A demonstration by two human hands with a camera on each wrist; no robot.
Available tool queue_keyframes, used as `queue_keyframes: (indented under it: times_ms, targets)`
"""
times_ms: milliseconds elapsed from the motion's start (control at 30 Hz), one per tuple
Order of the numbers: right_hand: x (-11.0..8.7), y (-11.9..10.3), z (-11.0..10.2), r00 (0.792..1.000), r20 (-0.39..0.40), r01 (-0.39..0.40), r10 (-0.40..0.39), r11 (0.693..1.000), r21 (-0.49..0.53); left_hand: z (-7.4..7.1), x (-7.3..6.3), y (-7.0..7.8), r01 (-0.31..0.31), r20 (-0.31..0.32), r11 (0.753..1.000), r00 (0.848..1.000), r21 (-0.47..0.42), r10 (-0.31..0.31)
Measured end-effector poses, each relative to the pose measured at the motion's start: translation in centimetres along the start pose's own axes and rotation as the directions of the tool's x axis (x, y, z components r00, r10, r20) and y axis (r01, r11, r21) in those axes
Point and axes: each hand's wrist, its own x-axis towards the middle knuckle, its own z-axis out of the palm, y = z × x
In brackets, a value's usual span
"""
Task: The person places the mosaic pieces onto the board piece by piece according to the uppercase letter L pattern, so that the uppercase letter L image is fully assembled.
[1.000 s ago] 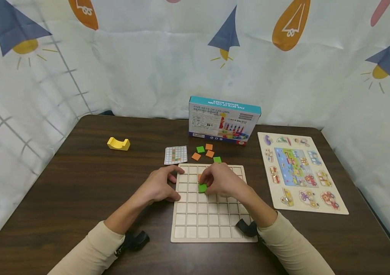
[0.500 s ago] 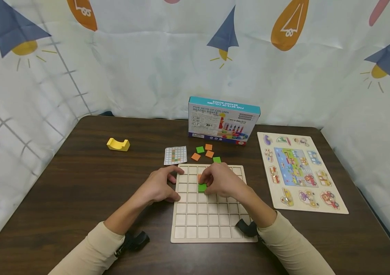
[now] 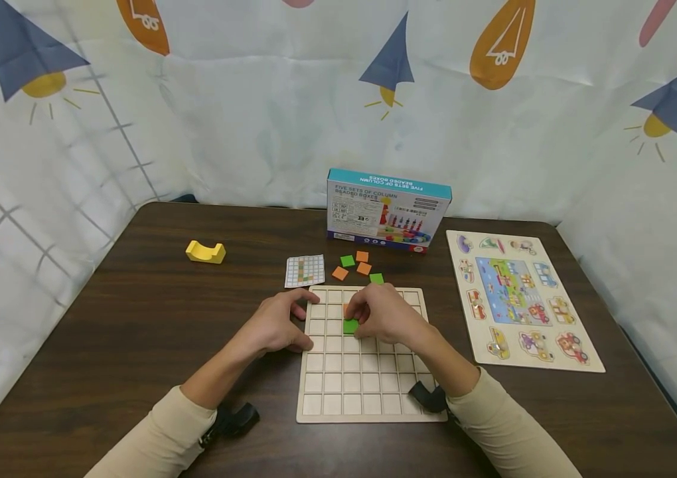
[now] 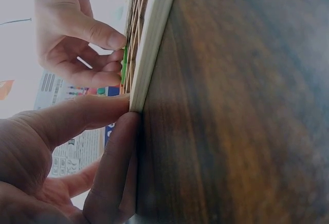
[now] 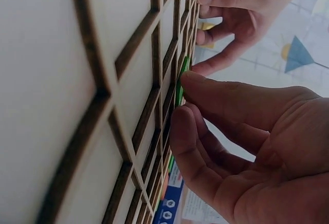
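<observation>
A pale wooden grid board (image 3: 334,421) lies on the dark table. My left hand (image 3: 279,322) grips its left edge near the far corner, with fingertips right at the rim (image 4: 149,54) in the left wrist view. Over the board, my right hand (image 3: 389,315) pinches a small green square tile (image 3: 350,326) between thumb and fingers. In the right wrist view this green tile (image 5: 181,80) sits tilted at the grid, its edge near the dark grooves. An orange tile (image 3: 346,308) shows partly behind the right fingers, in the cell just beyond.
Past the board lie loose orange tiles (image 3: 340,273) and green tiles (image 3: 347,260), beside a small pattern card (image 3: 305,270). Behind stands a printed box (image 3: 386,209). A picture puzzle board (image 3: 524,302) is at right, a yellow curved block (image 3: 206,251) at left.
The green tile has shifted very slightly to the left under the right fingers. Both hands otherwise hold their places.
</observation>
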Motion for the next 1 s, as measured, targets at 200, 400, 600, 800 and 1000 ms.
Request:
queue_keyframes:
  times_ms: [200, 400, 600, 800, 1000]
  targets:
    - [0.0, 0.0, 0.0, 1.0, -0.007, 0.003, -0.003, 1.0, 0.0, 0.0, 0.0, 0.0, 0.006, 0.009, 1.0, 1.0, -0.011, -0.006]
    - [0.0, 0.0, 0.0, 1.0, -0.006, 0.002, -0.002, 1.0, 0.004, 0.0, 0.0, 0.0, 0.015, 0.015, 1.0, 1.0, -0.025, -0.015]
    - [-0.2, 0.1, -0.5, 1.0, -0.008, -0.003, 0.003, 1.0, -0.001, 0.1, 0.1, 0.0, 0.013, 0.016, 0.999, 1.0, -0.032, -0.012]
    - [-0.3, 0.3, -1.8, 0.999, -0.034, -0.02, 0.019, 1.0, -0.007, 0.0, 0.0, -0.1, 0.007, 0.0, 1.0, 1.0, -0.019, -0.007]
    - [-0.1, 1.1, -3.4, 0.998, -0.06, -0.021, 0.022, 0.999, 0.027, 0.0, 0.0, 0.0, 0.016, 0.009, 1.0, 1.0, -0.025, -0.016]
